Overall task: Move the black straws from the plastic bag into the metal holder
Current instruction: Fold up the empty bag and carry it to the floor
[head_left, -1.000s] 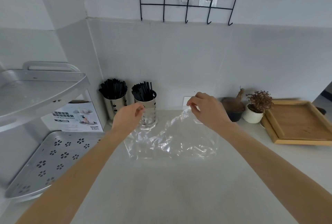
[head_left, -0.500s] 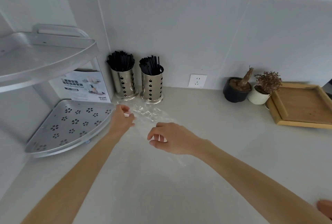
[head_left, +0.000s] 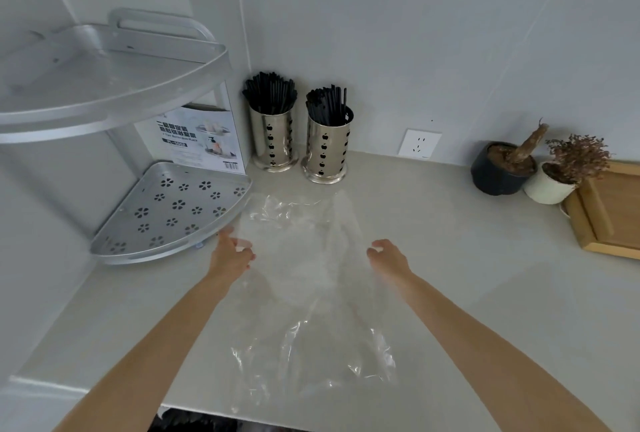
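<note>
A clear plastic bag (head_left: 304, 279) lies stretched along the counter, from near the holders to the front edge, and looks empty. My left hand (head_left: 231, 256) pinches its left edge. My right hand (head_left: 388, 257) has its fingers curled on its right edge. Two perforated metal holders stand by the back wall: the left holder (head_left: 273, 142) and the right holder (head_left: 326, 151). Each holds a bundle of black straws, one in the left (head_left: 270, 92) and one in the right (head_left: 328, 105). Both hands are well in front of the holders.
A two-tier metal corner shelf (head_left: 166, 213) with a printed box (head_left: 194, 137) behind it fills the left. A wall socket (head_left: 419, 143), a dark pot (head_left: 502, 168), a white pot (head_left: 550, 185) and a wooden tray (head_left: 606, 209) sit on the right.
The bag was held up in front of the holders, then came down onto the counter. My hands have moved apart and the bag is now spread out between them.
</note>
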